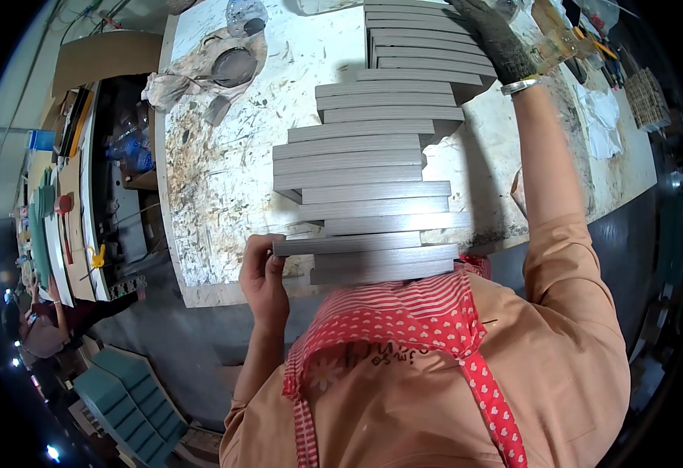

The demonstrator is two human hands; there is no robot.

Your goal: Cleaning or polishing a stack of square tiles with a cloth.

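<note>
A staggered row of several grey flat boards [349, 160] runs from the far edge of the white worktable to its near edge, shifted left and right of one another. My left hand [266, 281] is bare and closed at the left end of a near grey board [357, 245], thumb and fingers on its corner. My right hand [501, 43], in a dark, dirty glove, reaches along the right ends of the far boards. Its fingers look stretched out, though the picture's top edge cuts off their tips. Against the nearest board is my red patterned apron [388, 312].
The worktable [224, 179] is stained. At its far left lie a round dark dish [234, 67] on a crumpled cloth and a putty knife [216, 110]. A bottle [552, 51] and white paper [599, 121] lie right. A shelf unit [127, 195] and another person [49, 327] are left.
</note>
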